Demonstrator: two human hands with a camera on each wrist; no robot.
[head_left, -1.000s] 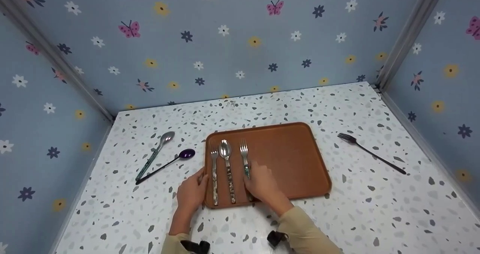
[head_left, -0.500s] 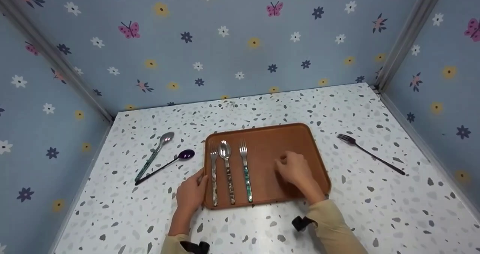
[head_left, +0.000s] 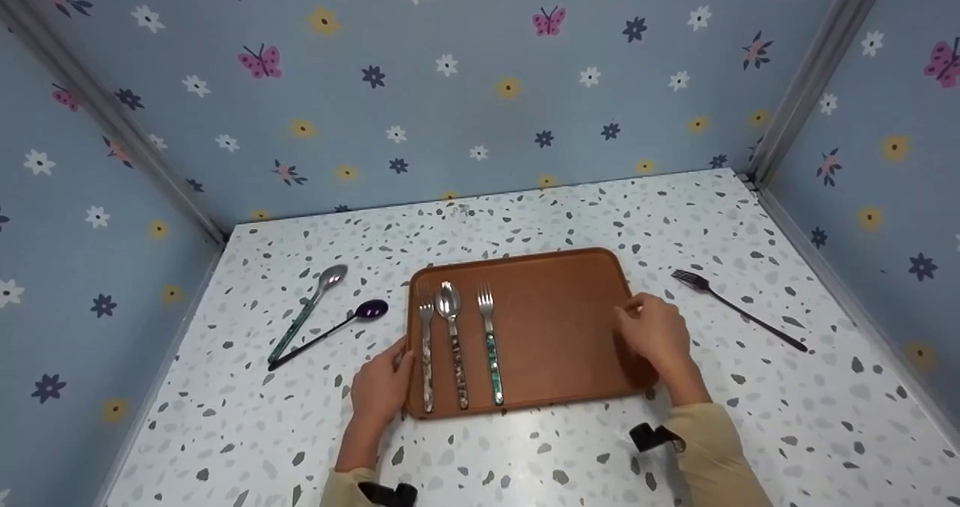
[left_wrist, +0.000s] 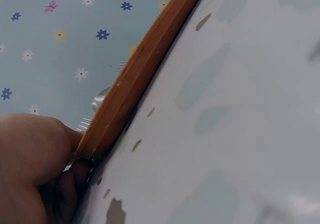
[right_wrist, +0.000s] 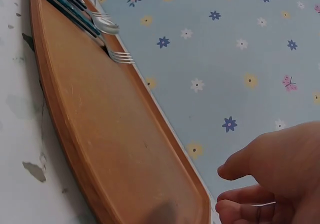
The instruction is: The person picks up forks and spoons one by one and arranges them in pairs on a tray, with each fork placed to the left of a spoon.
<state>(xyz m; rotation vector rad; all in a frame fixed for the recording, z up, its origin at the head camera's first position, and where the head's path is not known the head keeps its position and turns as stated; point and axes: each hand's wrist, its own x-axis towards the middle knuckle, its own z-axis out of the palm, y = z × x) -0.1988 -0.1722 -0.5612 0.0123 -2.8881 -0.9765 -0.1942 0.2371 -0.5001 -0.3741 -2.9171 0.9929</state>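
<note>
At its left edge, my left hand [head_left: 376, 388] holds the brown tray [head_left: 559, 319]; the left wrist view has the thumb by the rim and fingers beneath it. Over the tray's right rim hovers my right hand [head_left: 658, 333]. Thumb and loosely bent fingers stand apart with nothing between them in the right wrist view [right_wrist: 270, 174]. Three utensils lie side by side on the tray's left half: a fork with a mottled handle [head_left: 427, 357], a spoon with a brown mottled handle [head_left: 456, 349] and a fork with a green handle [head_left: 492, 349].
Left of the tray, a green-handled spoon [head_left: 304, 319] and a dark purple spoon [head_left: 369, 310] lie with handle ends together. A dark fork [head_left: 739, 310] lies at the right on the speckled table [head_left: 570, 454]. Patterned blue walls [head_left: 480, 109] enclose the back and sides.
My right hand has let go of the green-handled fork and moved right across the tray to its right rim. The fork stays on the tray. My left hand has kept its place.
</note>
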